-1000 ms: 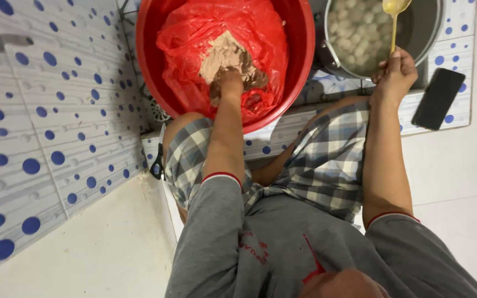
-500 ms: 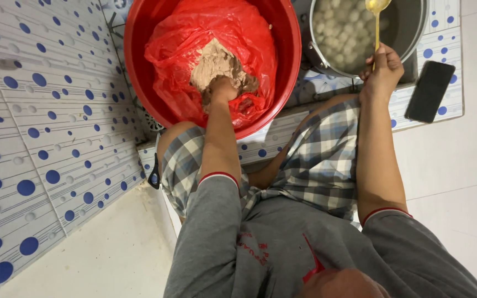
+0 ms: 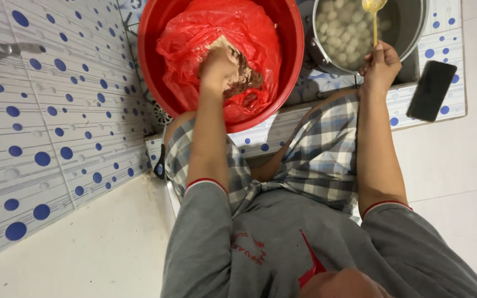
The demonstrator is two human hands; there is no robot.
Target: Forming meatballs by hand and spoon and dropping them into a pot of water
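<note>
Here, everything sits around the red basin (image 3: 155, 72)
Left hand: the left hand (image 3: 216, 63) is inside the basin, fingers closed into the brown paste (image 3: 241, 80), likely squeezing off a portion
Paste: it lies on a red plastic bag (image 3: 222, 27) lining the basin, which keeps the basin clean
Right hand: the right hand (image 3: 381, 66), right of the basin, grips a spoon (image 3: 373, 6) upright over the metal pot (image 3: 415, 27)
Pot: it sits just beside the basin, holding pale balls (image 3: 338, 33) in water, close enough for a short reach
Phone: a dark phone (image 3: 431, 90) lies beyond the pot, well apart from the basin
</note>
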